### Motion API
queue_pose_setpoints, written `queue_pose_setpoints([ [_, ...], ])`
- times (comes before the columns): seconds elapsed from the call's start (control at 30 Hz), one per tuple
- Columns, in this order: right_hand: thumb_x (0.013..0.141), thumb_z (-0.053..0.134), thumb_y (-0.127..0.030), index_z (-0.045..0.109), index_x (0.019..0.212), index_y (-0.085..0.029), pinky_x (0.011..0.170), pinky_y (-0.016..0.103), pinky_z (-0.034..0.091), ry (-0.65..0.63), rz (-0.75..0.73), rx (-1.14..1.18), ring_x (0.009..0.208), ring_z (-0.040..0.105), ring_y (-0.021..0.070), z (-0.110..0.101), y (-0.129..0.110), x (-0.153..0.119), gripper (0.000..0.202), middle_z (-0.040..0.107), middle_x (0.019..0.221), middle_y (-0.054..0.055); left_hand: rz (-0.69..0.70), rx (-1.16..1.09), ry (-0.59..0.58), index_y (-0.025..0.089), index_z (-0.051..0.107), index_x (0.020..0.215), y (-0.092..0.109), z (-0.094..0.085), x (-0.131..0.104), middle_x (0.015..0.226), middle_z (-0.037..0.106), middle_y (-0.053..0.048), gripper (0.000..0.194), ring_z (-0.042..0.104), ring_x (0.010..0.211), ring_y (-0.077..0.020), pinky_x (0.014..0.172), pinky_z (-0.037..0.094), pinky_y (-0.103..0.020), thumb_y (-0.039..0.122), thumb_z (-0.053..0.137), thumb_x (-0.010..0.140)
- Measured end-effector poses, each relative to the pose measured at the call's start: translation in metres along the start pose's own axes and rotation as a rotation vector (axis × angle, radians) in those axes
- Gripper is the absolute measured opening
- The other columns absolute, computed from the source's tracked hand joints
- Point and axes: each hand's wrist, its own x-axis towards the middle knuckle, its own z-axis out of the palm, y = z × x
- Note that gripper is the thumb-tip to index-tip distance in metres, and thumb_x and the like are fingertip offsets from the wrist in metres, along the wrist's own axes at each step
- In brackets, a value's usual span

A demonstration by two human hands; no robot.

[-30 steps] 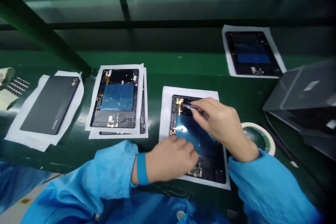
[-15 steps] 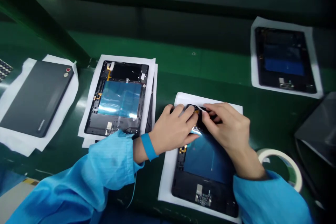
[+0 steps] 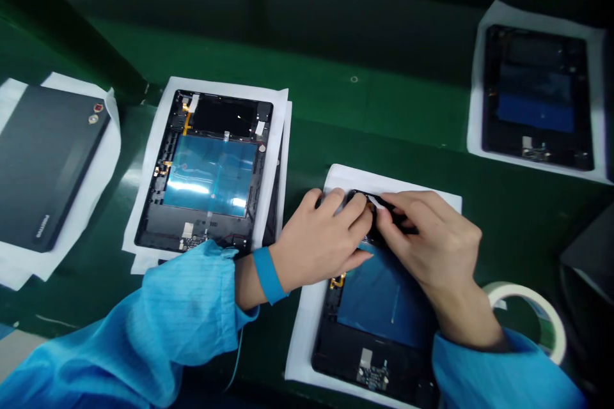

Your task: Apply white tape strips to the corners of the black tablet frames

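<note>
Right grip pinched almost closed on small white strip; left grip curled just beside, whether holding anything couldn't tell. Open tablet lay beneath both. Step seemed strip handling; next move called for steady, precise pinch.

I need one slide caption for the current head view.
Left hand over an opened tablet, right hand pinching a small white piece near its top edge.

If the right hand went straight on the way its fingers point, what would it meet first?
Likely the left hand, close ahead over the same tablet, though depth there is hard to judge.
</note>
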Motion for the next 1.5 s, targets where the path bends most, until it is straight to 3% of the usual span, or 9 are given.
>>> queue_pose_setpoints([
  [0.47, 0.089, 0.063, -0.023, 0.07, 0.099, -0.02, 0.061, 0.026, 0.047, 0.01, -0.137, -0.122, 0.08, 0.067, 0.0144, 0.0, -0.003, 0.002, 0.013, 0.072, 0.095, 0.004, -0.017, -0.023, 0.035, 0.011, 0.059, 0.121, 0.0, 0.001, 0.0, 0.128, 0.056, -0.014, 0.045, 0.049, 0.111, -0.0288, 0.087, 0.038, -0.041, 0.047, 0.055, 0.095],
  [0.8, 0.093, 0.052, -0.025, 0.07, 0.1, -0.019, 0.049, 0.027, 0.037, -0.172, -0.222, -0.295, 0.076, 0.061, 0.0142, -0.012, -0.019, 0.001, 0.02, 0.069, 0.105, 0.004, -0.067, -0.105, 0.095, 0.011, 0.062, 0.113, 0.003, 0.007, -0.004, 0.119, 0.059, -0.013, 0.039, 0.054, 0.108, -0.0269, 0.086, 0.042, -0.038, 0.044, 0.058, 0.094],
  [0.97, 0.086, 0.048, -0.012, 0.065, 0.115, -0.016, 0.056, 0.031, 0.045, -0.3, -0.254, -0.387, 0.087, 0.061, 0.0219, -0.015, -0.029, -0.001, 0.034, 0.067, 0.113, 0.009, -0.084, -0.154, 0.092, 0.01, 0.061, 0.115, -0.001, 0.006, -0.003, 0.122, 0.059, -0.013, 0.032, 0.055, 0.114, -0.0277, 0.092, 0.044, -0.038, 0.034, 0.056, 0.093],
  [1.17, 0.085, 0.049, -0.013, 0.065, 0.119, -0.02, 0.076, 0.029, 0.051, -0.263, -0.311, -0.34, 0.103, 0.06, 0.0199, -0.026, -0.028, -0.018, 0.038, 0.064, 0.125, 0.007, -0.189, -0.137, 0.024, 0.01, 0.06, 0.113, -0.002, -0.014, -0.014, 0.119, 0.059, -0.013, 0.027, 0.059, 0.106, -0.0258, 0.088, 0.048, -0.037, 0.028, 0.052, 0.095],
  [1.23, 0.089, 0.05, -0.019, 0.068, 0.112, -0.022, 0.076, 0.028, 0.049, -0.219, -0.301, -0.326, 0.098, 0.061, 0.0178, -0.035, -0.022, -0.032, 0.029, 0.067, 0.118, 0.006, -0.256, -0.116, -0.004, 0.008, 0.062, 0.104, 0.003, -0.021, -0.025, 0.106, 0.061, -0.015, 0.025, 0.06, 0.1, -0.0297, 0.083, 0.049, -0.041, 0.03, 0.054, 0.095],
  [1.3, 0.093, 0.048, -0.025, 0.07, 0.097, -0.018, 0.065, 0.029, 0.043, -0.149, -0.224, -0.346, 0.079, 0.06, 0.0174, -0.045, -0.011, -0.047, 0.023, 0.07, 0.092, 0.007, -0.312, -0.121, -0.034, 0.007, 0.063, 0.096, 0.01, -0.025, -0.035, 0.098, 0.062, -0.016, 0.023, 0.06, 0.098, -0.0326, 0.082, 0.049, -0.043, 0.029, 0.057, 0.093],
  [1.37, 0.095, 0.046, -0.03, 0.067, 0.079, -0.016, 0.052, 0.03, 0.032, -0.092, -0.121, -0.378, 0.059, 0.05, 0.0162, -0.051, -0.001, -0.059, 0.03, 0.061, 0.069, 0.005, -0.351, -0.162, -0.06, 0.008, 0.062, 0.092, 0.019, -0.025, -0.04, 0.096, 0.063, -0.017, 0.013, 0.061, 0.097, -0.0324, 0.082, 0.048, -0.043, 0.019, 0.057, 0.09],
  [1.43, 0.096, 0.046, -0.034, 0.061, 0.069, -0.017, 0.048, 0.03, 0.023, -0.077, -0.06, -0.38, 0.051, 0.043, 0.014, -0.053, 0.006, -0.066, 0.035, 0.055, 0.062, 0.003, -0.391, -0.24, -0.077, 0.009, 0.06, 0.09, 0.027, -0.024, -0.04, 0.091, 0.063, -0.014, 0.009, 0.062, 0.091, -0.0296, 0.078, 0.048, -0.039, 0.008, 0.051, 0.088],
  [1.5, 0.095, 0.048, -0.036, 0.059, 0.069, -0.018, 0.047, 0.028, 0.023, -0.083, -0.047, -0.342, 0.05, 0.045, 0.0126, -0.052, 0.009, -0.068, 0.034, 0.058, 0.065, 0.001, -0.439, -0.354, -0.076, 0.012, 0.057, 0.089, 0.032, -0.022, -0.035, 0.081, 0.062, -0.009, 0.013, 0.063, 0.079, -0.0251, 0.07, 0.048, -0.034, 0.008, 0.046, 0.091],
])
